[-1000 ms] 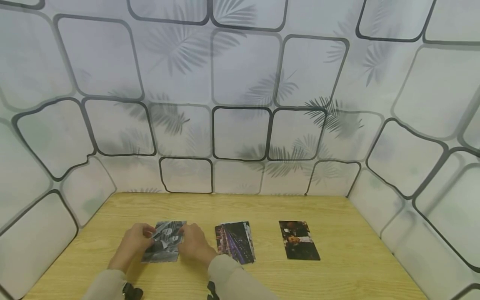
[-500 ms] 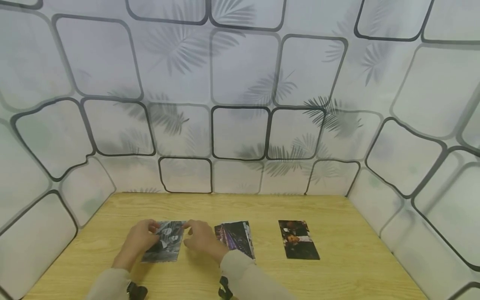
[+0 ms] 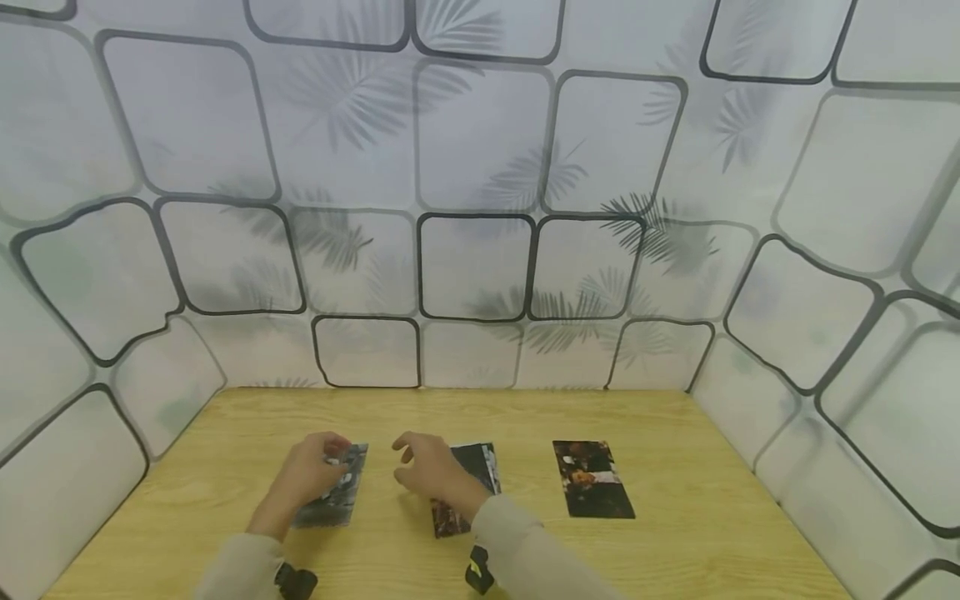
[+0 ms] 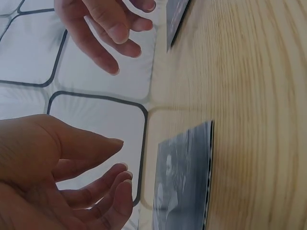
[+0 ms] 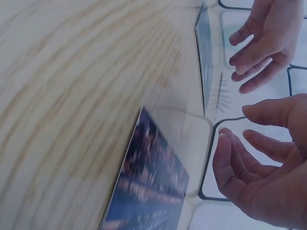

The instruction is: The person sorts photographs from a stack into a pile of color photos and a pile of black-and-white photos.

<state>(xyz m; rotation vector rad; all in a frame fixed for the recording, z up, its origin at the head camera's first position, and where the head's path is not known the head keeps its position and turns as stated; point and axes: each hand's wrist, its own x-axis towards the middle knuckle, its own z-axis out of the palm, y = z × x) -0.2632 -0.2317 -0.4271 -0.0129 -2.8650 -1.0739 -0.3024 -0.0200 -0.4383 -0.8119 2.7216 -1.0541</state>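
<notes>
My left hand [image 3: 311,473] hovers over a stack of black-and-white photos [image 3: 341,504] on the left of the table, hiding part of it. In the left wrist view its thumb and fingers are apart, holding nothing, and the stack [image 4: 184,177] lies flat with its edges squared. Above the middle pile of photos [image 3: 476,458] is my right hand [image 3: 433,468], fingers loosely bent around air. That hand and forearm cover much of the pile. Seen from the right wrist, the pile's top photo [image 5: 148,191] is dark purple, below the hand.
On the right lies a dark photo [image 3: 596,492] with a few figures on it. The wood-grain table [image 3: 525,417] ends against a patterned cloth wall [image 3: 480,267], which also rises at both sides.
Both hands have drawn off the edges of the black-and-white stack. The right hand has moved right, over the middle pile; the left has lifted and shifted slightly right.
</notes>
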